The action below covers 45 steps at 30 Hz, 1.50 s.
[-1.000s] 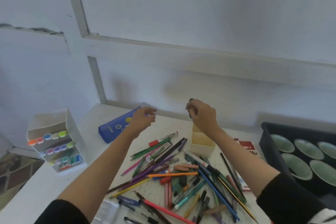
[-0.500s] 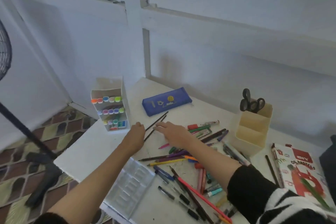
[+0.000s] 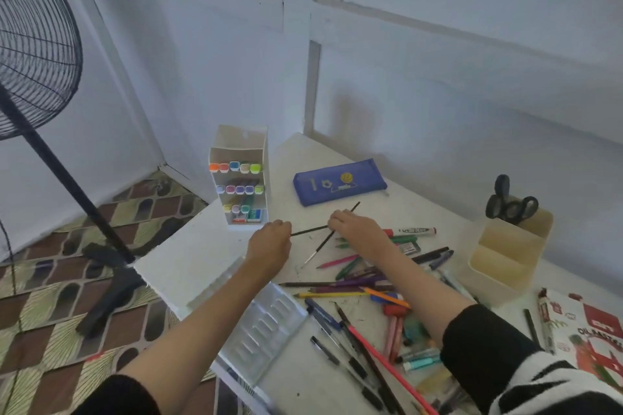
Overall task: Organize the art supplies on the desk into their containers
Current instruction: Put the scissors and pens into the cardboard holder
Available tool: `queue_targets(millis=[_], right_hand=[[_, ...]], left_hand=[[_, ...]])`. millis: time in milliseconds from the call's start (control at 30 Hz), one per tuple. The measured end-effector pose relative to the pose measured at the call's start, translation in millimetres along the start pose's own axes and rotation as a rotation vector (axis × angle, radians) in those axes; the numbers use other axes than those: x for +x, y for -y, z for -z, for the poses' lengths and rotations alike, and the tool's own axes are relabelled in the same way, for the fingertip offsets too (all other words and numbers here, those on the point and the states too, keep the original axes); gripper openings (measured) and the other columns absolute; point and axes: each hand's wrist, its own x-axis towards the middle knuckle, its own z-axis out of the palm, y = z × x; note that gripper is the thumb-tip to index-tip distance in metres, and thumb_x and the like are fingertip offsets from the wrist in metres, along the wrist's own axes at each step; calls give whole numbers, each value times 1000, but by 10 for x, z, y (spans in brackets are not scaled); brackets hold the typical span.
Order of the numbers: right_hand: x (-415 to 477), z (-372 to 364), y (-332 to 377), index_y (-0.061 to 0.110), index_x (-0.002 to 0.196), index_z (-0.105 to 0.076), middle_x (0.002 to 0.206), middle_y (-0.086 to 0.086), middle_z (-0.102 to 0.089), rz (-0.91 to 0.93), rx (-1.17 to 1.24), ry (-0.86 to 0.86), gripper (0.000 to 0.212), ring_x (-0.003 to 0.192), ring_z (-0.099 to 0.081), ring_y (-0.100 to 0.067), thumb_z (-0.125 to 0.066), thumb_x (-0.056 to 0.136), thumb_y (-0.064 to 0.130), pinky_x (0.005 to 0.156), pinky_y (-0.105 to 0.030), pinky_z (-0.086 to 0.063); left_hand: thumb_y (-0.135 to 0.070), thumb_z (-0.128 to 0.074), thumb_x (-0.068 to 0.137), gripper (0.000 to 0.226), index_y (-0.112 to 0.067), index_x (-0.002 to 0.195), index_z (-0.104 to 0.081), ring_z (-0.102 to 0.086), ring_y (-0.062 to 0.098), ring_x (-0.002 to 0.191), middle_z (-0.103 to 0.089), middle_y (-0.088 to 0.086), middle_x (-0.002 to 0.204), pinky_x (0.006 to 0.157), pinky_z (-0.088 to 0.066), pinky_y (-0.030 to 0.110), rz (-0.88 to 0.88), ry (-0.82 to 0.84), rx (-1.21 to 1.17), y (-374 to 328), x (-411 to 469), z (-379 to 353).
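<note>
Head view: hands meet near the far left corner of the white desk (image 3: 188, 256), just in front of the white marker rack (image 3: 240, 148), whose three shelves show rows of coloured caps. The left hand (image 3: 269, 242) has its fingers curled, and the near end of a thin black stick (image 3: 310, 230) meets its fingertips, so it seems to pinch that end. The stick lies low across the desk toward the right hand (image 3: 357, 229), which rests knuckles up with its fingertips down on it. Whether this hand pinches or only presses I cannot tell. A slim paintbrush (image 3: 317, 249) slants out from under the same fingers toward the near side. The blue pencil case (image 3: 340, 185) lies flat just beyond the hands. Loose pens and pencils (image 3: 357, 286) are scattered under and beside the right forearm. A clear tray (image 3: 266, 327) sits by the left forearm at the desk's near edge. To the right, a beige organizer (image 3: 505, 256) holds black scissors (image 3: 510, 207) upright, and an oil pastel box (image 3: 593, 337) lies nearer. A standing fan (image 3: 33, 44) is on the floor at left.
</note>
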Motion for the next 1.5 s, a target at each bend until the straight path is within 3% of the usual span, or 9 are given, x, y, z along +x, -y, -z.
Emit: queue_targets(millis=[100, 233, 367, 467, 567, 733, 900, 1100, 1500], right_hand=[[-94, 111, -164, 9, 93, -56, 89, -6, -59, -81, 81, -88, 37, 74, -57, -25, -63, 68, -18, 44, -29, -41], [-220, 323, -269, 7, 102, -54, 91, -8, -60, -332, 383, -221, 9, 72, -57, -29, -48, 96, 7, 60, -38, -46], [-361, 703, -258, 19, 98, -47, 78, 0, -59, -454, 628, -399, 10, 64, -61, -17, -50, 95, 9, 58, -30, -50], [-491, 1052, -324, 17, 97, -44, 75, -5, -59, -524, 649, -528, 16, 61, -61, -23, -52, 92, 4, 58, -41, -53], [-713, 1409, -478, 15, 100, -44, 75, -4, -57, -588, 659, -672, 18, 60, -59, -30, -51, 91, 2, 57, -50, -52], [-1352, 1867, -810, 10, 104, -43, 72, -16, -58, -681, 531, -823, 25, 52, -56, -36, -53, 86, -4, 49, -45, -48], [-1915, 1961, -1146, 10, 100, -45, 69, -19, -64, -877, 484, -787, 9, 46, -58, -14, -45, 95, 3, 47, -28, -51], [-2137, 1781, -1281, 6, 101, -47, 80, -18, -65, -1014, 553, -719, 11, 59, -63, -24, -37, 100, 12, 58, -40, -54], [-2173, 1703, -1358, 9, 97, -46, 81, -19, -63, -994, 589, -834, 13, 65, -63, -28, -33, 101, 10, 58, -32, -56]], left_hand=[[-12, -55, 91, 11, -9, 96, -64, -59, 20, 84, -64, 5, 94, 75, -50, 32, 29, -163, -277, -84, 5, 75], [-8, -71, 81, 2, -9, 83, -71, -58, 2, 62, -66, -2, 74, 64, -48, 16, 55, -269, -682, -294, 66, 308], [-10, -76, 77, 8, -13, 74, -69, -60, 0, 57, -66, -3, 64, 63, -52, 19, -8, -317, -892, -554, 205, 531], [-9, -76, 77, 7, -11, 77, -69, -61, -1, 57, -66, -1, 65, 65, -53, 17, -93, -354, -979, -847, 323, 751], [-10, -73, 81, 5, -11, 79, -69, -64, 16, 64, -66, 2, 67, 68, -56, 28, -188, -364, -1023, -1202, 458, 987], [-13, -71, 83, 16, -23, 72, -66, -63, 16, 62, -65, -3, 64, 58, -51, 26, -437, -332, -1107, -1895, 587, 1334], [-13, -71, 83, 5, -13, 79, -68, -65, 16, 59, -65, -2, 63, 52, -49, 21, -589, -248, -1179, -2595, 616, 1410], [-12, -69, 85, 6, -14, 82, -65, -66, 15, 59, -65, -1, 65, 49, -50, 20, -648, -135, -1172, -3235, 626, 1192], [-15, -68, 86, 9, -7, 87, -71, -61, 9, 58, -68, 4, 72, 69, -53, 26, -532, -44, -923, -3439, 766, 534]])
